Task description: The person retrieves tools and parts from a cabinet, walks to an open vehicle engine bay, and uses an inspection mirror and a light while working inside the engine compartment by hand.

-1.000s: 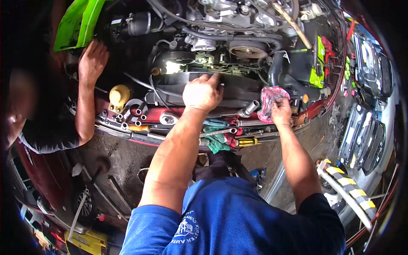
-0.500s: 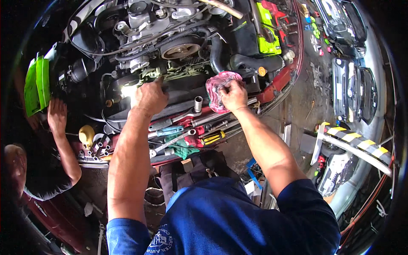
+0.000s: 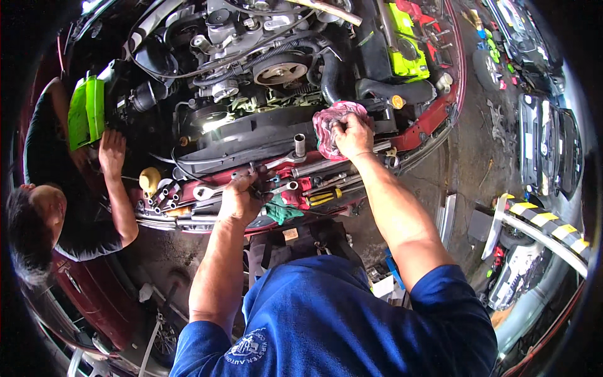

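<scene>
Right hand point(image 3: 356, 136) grips crumpled pink cloth point(image 3: 324, 129); left hand point(image 3: 240, 197): can't tell grip; cloth sweeping left could topple upright silver cylindrical metal socket point(image 3: 300, 146)

Head view: fisheye, left unit of a side-by-side pair worn on the head. Faces steeply down; shirt point(image 3: 339, 314) close below, left hand point(image 3: 239, 198) and right hand point(image 3: 355, 137) farther off, engine point(image 3: 251, 43) beyond, toward the upper edge. Coverage wide; straight edges bow near the rim.
</scene>
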The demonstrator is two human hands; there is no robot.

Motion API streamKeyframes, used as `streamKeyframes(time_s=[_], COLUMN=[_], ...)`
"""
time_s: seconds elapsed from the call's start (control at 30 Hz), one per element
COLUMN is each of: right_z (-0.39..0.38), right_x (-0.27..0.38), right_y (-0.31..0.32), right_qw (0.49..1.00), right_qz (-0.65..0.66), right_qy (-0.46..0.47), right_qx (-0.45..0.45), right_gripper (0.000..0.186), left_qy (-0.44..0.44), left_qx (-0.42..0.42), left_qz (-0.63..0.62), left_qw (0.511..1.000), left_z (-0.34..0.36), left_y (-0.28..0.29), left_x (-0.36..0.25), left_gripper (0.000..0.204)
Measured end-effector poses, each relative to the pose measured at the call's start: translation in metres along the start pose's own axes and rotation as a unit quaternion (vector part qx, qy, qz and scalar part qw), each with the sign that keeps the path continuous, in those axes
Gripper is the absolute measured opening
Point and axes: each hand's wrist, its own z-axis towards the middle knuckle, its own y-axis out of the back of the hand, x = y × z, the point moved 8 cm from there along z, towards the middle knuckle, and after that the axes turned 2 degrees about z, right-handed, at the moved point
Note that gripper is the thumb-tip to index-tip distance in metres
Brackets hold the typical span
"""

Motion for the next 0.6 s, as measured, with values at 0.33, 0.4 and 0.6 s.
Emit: streamKeyframes(time_s=[0.33,0.4,0.6], right_z=[-0.072,-0.118,-0.2], right_x=[0.038,0.055,0.082], right_y=[0.02,0.004,-0.036], right_qw=[0.969,0.939,0.876], right_qz=[0.22,0.259,0.352], right_qy=[0.005,-0.008,-0.017], right_qx=[0.112,0.225,0.329], right_gripper=[0.025,0.025,0.034], left_qy=[-0.161,-0.316,-0.169], left_qx=[0.058,0.133,0.057], left_qz=[0.26,0.482,0.365], left_qw=[0.95,0.806,0.914], left_z=[-0.018,-0.035,-0.039], left_y=[0.015,0.001,0.001], left_x=[0.044,0.049,0.07], left_gripper=[0.019,0.02,0.025])
